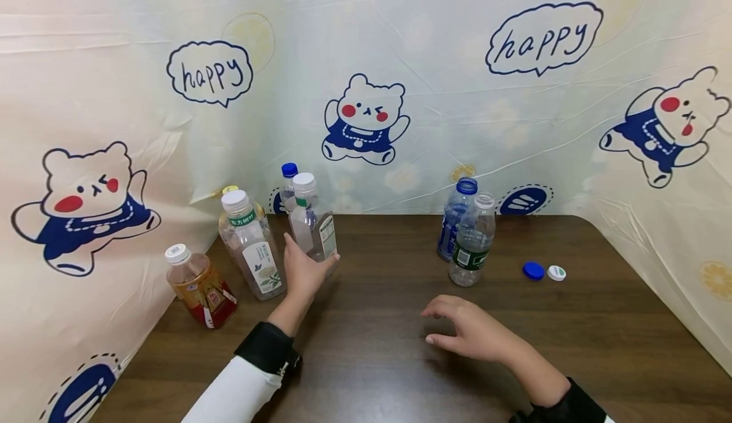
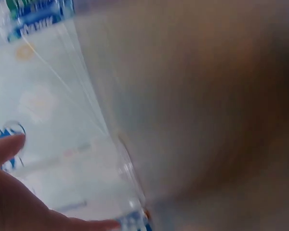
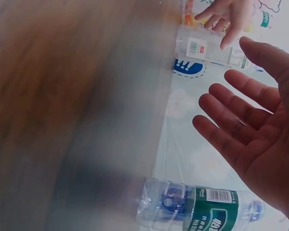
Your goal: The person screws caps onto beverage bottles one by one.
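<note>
My left hand (image 1: 305,272) is spread, thumb apart from the fingers, in front of a clear square bottle (image 1: 309,229) with a white cap. Whether it touches that bottle I cannot tell; the left wrist view has nothing between thumb and fingers. Left of it stands another clear bottle (image 1: 257,251) with a white cap and a flowered label. My right hand (image 1: 471,328) hovers over the table, fingers loosely bent and holding nothing. Beyond it stand an uncapped clear bottle (image 1: 471,242) with a green label and an uncapped blue bottle (image 1: 448,226), partly hidden.
An orange-and-red labelled bottle (image 1: 201,286) stands at the table's left edge. Behind the left group are a blue-capped bottle (image 1: 288,185) and a yellow-capped one, mostly hidden. A blue cap (image 1: 534,271) and a white cap (image 1: 556,273) lie at the right. A printed curtain (image 1: 400,42) surrounds the table.
</note>
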A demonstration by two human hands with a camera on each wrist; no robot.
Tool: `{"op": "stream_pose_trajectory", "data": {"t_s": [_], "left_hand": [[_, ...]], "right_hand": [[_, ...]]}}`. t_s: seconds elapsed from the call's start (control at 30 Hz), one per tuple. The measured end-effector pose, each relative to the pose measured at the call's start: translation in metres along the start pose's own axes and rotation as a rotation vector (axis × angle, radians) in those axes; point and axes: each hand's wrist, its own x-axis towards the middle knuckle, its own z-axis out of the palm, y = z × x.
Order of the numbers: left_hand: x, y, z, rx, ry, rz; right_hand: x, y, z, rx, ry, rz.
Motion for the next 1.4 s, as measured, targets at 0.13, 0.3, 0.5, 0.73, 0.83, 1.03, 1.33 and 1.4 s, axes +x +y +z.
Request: {"op": "stream_pose_trajectory", "data": {"t_s": [0.13,0.3,0.5,0.73,0.83,1.03,1.33,1.4], "left_hand": [[-0.028,-0.001,0.003,-0.094,-0.01,-0.047],[-0.065,0.003,0.016,-0.263,-0.065,-0.077],[-0.078,0.021,0.037,-0.295,-0.233,0.018],[-0.07,0.054,0.079,-0.194,-0.393,0.233],[-0.065,0.066,0.101,-0.125,-0.441,0.284],[-0.061,0.088,0.141,-0.078,-0.423,0.335],[-0.07,0.116,0.172,-0.098,-0.342,0.338],[-0.072,0.12,0.177,-0.093,-0.313,0.31]], "right_hand": [[-0.002,0.0,-0.001,-0.025,0.007,-0.011],[-0.006,0.002,-0.002,-0.045,0.011,-0.029],[-0.011,0.003,-0.002,-0.039,-0.006,-0.002],[-0.018,0.004,0.0,-0.042,-0.001,-0.039],[-0.023,0.006,-0.002,-0.045,0.001,-0.062],[-0.038,0.012,-0.01,-0.052,0.007,-0.06],[-0.051,0.022,-0.02,-0.029,-0.003,0.035],[-0.052,0.024,-0.019,-0.031,0.008,0.038]]}}
